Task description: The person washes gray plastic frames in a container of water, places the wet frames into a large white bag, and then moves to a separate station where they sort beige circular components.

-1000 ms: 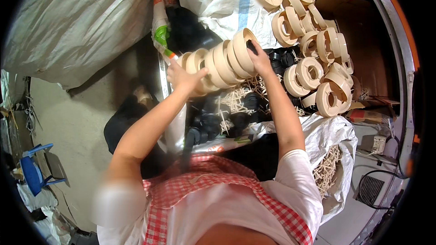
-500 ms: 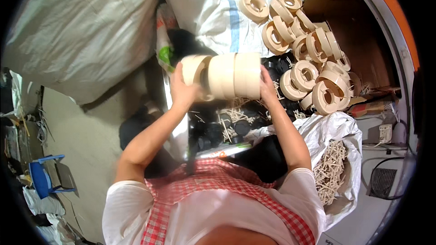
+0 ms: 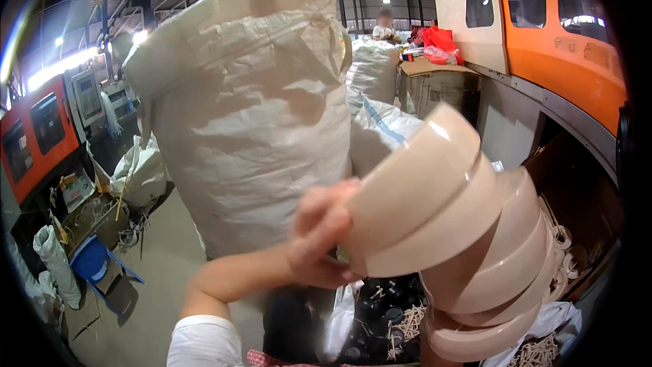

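A curved stack of several cream plastic rings [image 3: 428, 197] is held up close in front of me, blurred a little by motion. My left hand [image 3: 319, 238] is closed on the upper left end of the stack. The lower rings [image 3: 489, 285] bend down to the right. Of my right arm, only a bit of forearm shows beneath the stack; the rings hide the right hand. Below lie round black plastic parts [image 3: 370, 326] and thin cream sticks [image 3: 411, 323].
A tall white woven sack [image 3: 258, 115] stands just ahead. Orange machines [image 3: 564, 0] line the right side. Loose rings [image 3: 560, 238] lie in a box at right. A blue chair [image 3: 95, 258] stands at left. Another person [image 3: 384, 27] is far back.
The view has tilted up, showing the hall and machines. The ring stack has been raised closer and now bends, slanting down to the right. The right hand has gone behind it.
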`<state>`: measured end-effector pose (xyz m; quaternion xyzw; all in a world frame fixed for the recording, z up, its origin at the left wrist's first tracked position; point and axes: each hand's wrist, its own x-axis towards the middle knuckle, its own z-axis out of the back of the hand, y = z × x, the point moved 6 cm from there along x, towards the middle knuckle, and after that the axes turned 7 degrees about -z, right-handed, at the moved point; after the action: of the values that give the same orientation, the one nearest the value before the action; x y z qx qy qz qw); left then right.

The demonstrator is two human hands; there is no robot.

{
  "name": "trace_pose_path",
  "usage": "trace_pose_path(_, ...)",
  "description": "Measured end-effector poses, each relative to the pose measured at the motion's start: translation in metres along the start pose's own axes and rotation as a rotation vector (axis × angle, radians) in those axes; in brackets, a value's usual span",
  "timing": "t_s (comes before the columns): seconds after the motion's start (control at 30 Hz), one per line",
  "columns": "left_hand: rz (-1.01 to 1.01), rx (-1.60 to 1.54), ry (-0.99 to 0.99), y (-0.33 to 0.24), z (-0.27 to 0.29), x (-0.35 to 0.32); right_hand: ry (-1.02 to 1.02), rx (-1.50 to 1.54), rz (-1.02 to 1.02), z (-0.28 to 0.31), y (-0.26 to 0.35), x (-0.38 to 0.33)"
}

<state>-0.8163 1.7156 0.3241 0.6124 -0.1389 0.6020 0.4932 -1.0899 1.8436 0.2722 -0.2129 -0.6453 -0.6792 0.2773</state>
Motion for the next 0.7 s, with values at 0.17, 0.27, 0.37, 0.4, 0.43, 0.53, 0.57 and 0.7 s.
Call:
trace_pose_path(0.17,0.124,0.361,0.061,0.133,0.058,0.125,-0.213,-0.290,0.426,0.027,0.199,0.104)
trace_pose_path(0.27,0.514,0.360,-0.267,0.240,0.193,0.210,-0.229,-0.343,0.480,-0.016,0.290,0.142)
trace_pose_path(0.37,0.398,0.659,-0.080,0.234,0.191,0.176,0.061,-0.122,0.894,-0.016,0.303,0.102)
trace_pose_path(0.4,0.234,0.877,0.108,0.226,0.205,0.158,0.105,-0.297,0.848,-0.024,0.293,0.071)
trace_pose_path(0.43,0.531,0.596,0.234,0.245,0.199,0.116,0.109,-0.402,0.812,-0.020,0.262,0.051)
trace_pose_path(0.53,1.048,0.204,0.650,0.229,0.099,0.017,0.243,-0.884,0.576,0.025,0.117,0.013)
trace_pose_path(0.57,1.025,0.161,0.734,0.210,0.066,0.000,0.412,-0.926,0.333,0.051,0.057,-0.004)
trace_pose_path(0.7,0.952,-0.182,1.136,0.116,-0.046,-0.073,0.781,-1.016,-0.408,0.151,-0.089,-0.111)
